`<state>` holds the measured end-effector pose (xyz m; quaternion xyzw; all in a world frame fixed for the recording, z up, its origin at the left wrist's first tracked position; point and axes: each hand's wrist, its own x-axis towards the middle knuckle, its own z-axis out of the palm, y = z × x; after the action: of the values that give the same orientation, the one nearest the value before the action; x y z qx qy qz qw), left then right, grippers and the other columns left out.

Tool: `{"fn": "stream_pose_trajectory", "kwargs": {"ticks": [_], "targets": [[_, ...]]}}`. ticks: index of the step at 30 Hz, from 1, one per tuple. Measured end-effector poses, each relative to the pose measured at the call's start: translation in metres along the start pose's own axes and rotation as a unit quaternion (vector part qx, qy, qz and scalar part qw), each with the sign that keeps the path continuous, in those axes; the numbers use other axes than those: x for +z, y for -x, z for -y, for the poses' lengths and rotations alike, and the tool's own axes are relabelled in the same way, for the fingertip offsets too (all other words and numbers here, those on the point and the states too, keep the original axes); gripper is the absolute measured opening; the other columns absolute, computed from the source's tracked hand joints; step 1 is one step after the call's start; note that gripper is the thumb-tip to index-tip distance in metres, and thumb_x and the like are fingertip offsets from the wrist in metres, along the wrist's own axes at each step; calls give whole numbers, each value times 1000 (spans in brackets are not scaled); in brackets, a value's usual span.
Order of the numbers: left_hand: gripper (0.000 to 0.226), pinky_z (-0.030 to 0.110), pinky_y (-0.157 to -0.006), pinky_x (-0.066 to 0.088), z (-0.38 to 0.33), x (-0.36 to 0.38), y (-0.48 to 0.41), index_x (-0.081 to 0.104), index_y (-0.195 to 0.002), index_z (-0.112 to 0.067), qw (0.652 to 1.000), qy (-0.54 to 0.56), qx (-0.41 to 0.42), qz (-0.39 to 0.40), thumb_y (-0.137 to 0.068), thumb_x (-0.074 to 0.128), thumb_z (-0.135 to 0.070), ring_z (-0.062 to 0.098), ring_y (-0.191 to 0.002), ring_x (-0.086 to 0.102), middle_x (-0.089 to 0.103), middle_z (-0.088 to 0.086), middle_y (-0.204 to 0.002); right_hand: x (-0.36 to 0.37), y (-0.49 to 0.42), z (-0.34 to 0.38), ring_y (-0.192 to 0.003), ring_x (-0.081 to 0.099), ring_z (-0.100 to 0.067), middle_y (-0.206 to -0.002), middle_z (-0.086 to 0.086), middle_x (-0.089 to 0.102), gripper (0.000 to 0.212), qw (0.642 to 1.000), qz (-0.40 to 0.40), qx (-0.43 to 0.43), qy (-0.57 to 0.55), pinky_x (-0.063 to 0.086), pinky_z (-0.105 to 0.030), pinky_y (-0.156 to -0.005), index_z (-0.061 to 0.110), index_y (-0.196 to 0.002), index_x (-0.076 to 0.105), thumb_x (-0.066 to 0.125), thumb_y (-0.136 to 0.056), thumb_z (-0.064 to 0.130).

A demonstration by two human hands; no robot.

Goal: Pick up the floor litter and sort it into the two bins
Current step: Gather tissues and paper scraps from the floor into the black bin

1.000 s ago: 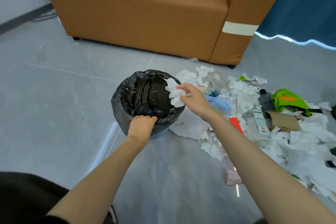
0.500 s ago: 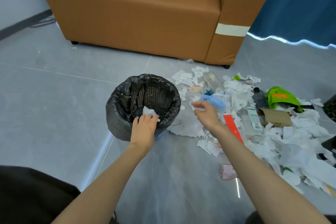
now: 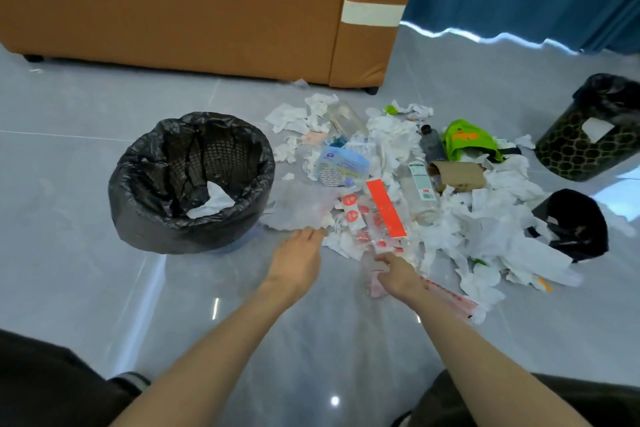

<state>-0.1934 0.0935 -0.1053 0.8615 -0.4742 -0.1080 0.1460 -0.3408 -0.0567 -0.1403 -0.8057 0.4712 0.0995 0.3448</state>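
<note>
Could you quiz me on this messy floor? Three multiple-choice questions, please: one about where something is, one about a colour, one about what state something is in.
1. Where is the bin lined with a black bag?
A. Left of the litter pile
B. On the sofa
C. Behind the curtain

2. What colour is the flat strip lying in the litter?
A. Blue
B. Red-orange
C. Yellow

3. What is in the lined bin?
A. It is full to the rim
B. It is tipped over and spilled
C. It stands upright with white paper inside

Answers:
1. A, it stands on the floor left of the pile.
2. B, the strip is red-orange among white tissues.
3. C, its opening faces up and crumpled white paper lies inside.
</note>
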Motion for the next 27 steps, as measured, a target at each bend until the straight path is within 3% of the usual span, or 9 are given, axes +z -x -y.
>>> {"fn": "stream_pose_trajectory", "kwargs": {"ticks": [4,6,9,11,16,18,20,23,27], "targets": [[46,33,-99,38,7,32,9,38,-139,-23,997,37,-38,51,-94,40,-13,21,-125,43,43,-1,-137,12,3,-29,-132,39,-27,-145,-13,38,55,995,37,-16,95,29,-26,-105,14,-142,34,50,-89,12],[45,34,-101,40,14,43,14,40,-137,-23,994,61,-50,75,-93,43,-14,21,-125,44,45,0,-136,19,4,-38,-127,43,-29,-140,-16,42,57,997,48,2,67,33,-25,-104,12,-143,32,48,-89,6],[45,36,-100,41,20,52,16,43,-135,-22,988,89,-71,102,-91,45,-13,22,-121,48,48,2,-133,32,6,-38,-100,58,-28,-119,-20,57,45,997,39,27,-58,41,-3,-67,2,-135,43,45,-91,-2],[44,34,-100,41,22,53,17,44,-134,-21,985,97,-85,111,-91,46,-12,23,-119,50,48,4,-132,42,8,-25,-78,55,-19,-106,-21,56,44,991,67,-9,-115,40,-3,-59,-3,-131,46,41,-88,-12],[46,31,-100,40,32,53,20,44,-135,-20,982,98,-108,122,-91,47,-8,21,-120,49,47,5,-134,48,11,11,-102,60,-15,-118,-5,63,42,976,70,-60,-198,50,-26,-87,13,-115,63,58,-78,-6],[45,30,-101,39,32,53,20,43,-135,-20,981,99,-111,124,-92,46,-7,20,-122,48,47,4,-135,40,10,9,-94,59,-11,-115,-1,65,36,985,3,-59,-165,48,-24,-87,16,-110,65,59,-79,-1],[45,30,-102,39,31,54,20,43,-135,-20,980,103,-114,127,-92,46,-8,20,-122,48,47,4,-135,33,7,-2,-103,57,-14,-118,1,62,33,996,-34,-54,-63,45,-26,-91,19,-112,63,61,-81,8],[47,31,-103,39,29,56,21,42,-136,-21,978,103,-116,142,-92,46,-8,20,-123,47,46,4,-136,34,10,-20,-118,48,-26,-124,-2,52,38,995,22,3,101,41,-35,-99,26,-119,56,64,-84,39],[51,32,-105,37,24,60,24,39,-140,-22,975,106,-87,176,-91,48,-11,24,-126,45,44,7,-138,51,20,-35,-91,58,-24,-105,-7,60,14,996,40,25,81,45,-29,-76,22,-94,61,58,-89,35]]}}
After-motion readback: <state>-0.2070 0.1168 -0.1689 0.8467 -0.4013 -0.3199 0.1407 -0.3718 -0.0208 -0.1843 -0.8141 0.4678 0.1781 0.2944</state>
